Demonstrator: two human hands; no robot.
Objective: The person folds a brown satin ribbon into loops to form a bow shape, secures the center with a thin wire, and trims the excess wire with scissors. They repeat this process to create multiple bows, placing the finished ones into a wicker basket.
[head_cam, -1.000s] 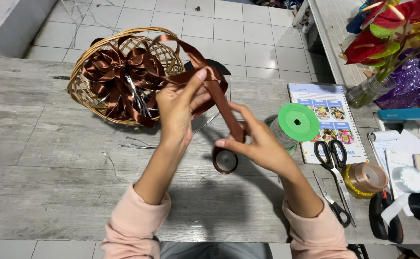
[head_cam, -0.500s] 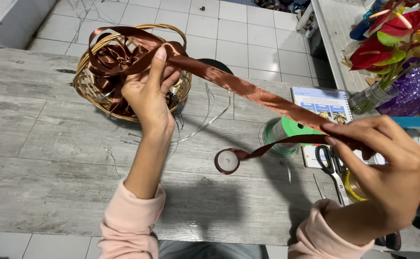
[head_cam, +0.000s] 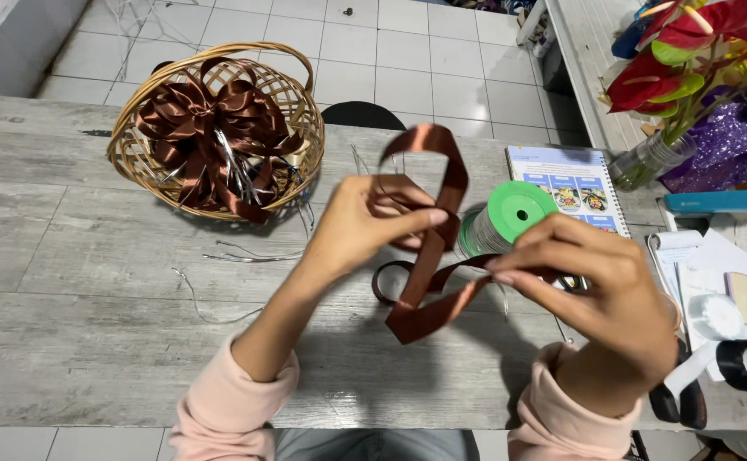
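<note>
The left hand pinches a loop of brown satin ribbon between thumb and fingers above the grey bench, while the right hand has its fingers closed on the ribbon's lower run, just in front of a green-capped spool. A bow loop looks to be mid-fold; the next fold would call for a firm pinch at the crossing. A wicker basket holding a finished brown bow sits well apart.
</note>
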